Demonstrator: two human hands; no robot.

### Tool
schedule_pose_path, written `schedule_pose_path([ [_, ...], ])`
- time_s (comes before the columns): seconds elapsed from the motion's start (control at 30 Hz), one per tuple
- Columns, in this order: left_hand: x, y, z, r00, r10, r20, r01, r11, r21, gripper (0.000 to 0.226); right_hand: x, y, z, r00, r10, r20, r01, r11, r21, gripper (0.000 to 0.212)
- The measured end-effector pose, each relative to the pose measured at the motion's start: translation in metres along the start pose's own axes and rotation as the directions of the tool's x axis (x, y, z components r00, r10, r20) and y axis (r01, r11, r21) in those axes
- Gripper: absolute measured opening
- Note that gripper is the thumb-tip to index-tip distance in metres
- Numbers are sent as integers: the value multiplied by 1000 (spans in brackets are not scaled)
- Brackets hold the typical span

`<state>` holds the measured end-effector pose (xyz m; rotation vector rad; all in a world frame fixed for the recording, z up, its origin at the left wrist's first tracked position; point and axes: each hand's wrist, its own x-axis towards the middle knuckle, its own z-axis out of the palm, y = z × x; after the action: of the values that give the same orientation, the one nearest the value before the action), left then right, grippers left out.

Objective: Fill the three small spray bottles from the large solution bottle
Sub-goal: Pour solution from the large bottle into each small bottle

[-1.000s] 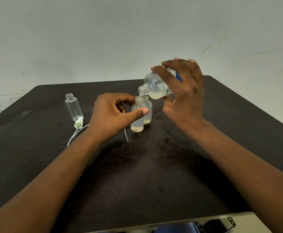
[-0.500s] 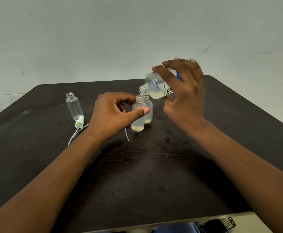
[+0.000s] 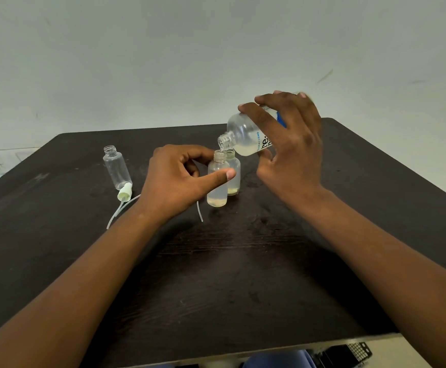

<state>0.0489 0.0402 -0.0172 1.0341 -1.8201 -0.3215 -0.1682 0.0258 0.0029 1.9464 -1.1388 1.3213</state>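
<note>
Centrally, left hand (image 3: 179, 179) pinches a small bottle (image 3: 217, 181); right hand (image 3: 291, 144) grasps the tilted solution bottle (image 3: 245, 136) above.

Dark brown wood-grain table (image 3: 243, 274). Clear plastic large solution bottle (image 3: 244, 134): white label, blue and black print, pale yellowish liquid. Clear small spray bottles (image 3: 217, 181): yellowish liquid at base. Pale green spray cap (image 3: 124, 193).

The right hand (image 3: 289, 152) covers most of the large solution bottle (image 3: 245, 136) (its label only partly readable); a dark gadget (image 3: 345, 354) is cut off below.
</note>
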Motion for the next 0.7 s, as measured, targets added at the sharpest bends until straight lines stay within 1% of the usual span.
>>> schedule_pose_path([
  [0.13,0,0,0,1000,-5,1,5,1000,-9,17,0,1,0,1000,-3,-3,3,1000,1,70],
  [0.7,0,-1,0,1000,-7,-5,7,1000,-15,19,0,-1,-2,1000,7,0,-7,1000,-5,71],
])
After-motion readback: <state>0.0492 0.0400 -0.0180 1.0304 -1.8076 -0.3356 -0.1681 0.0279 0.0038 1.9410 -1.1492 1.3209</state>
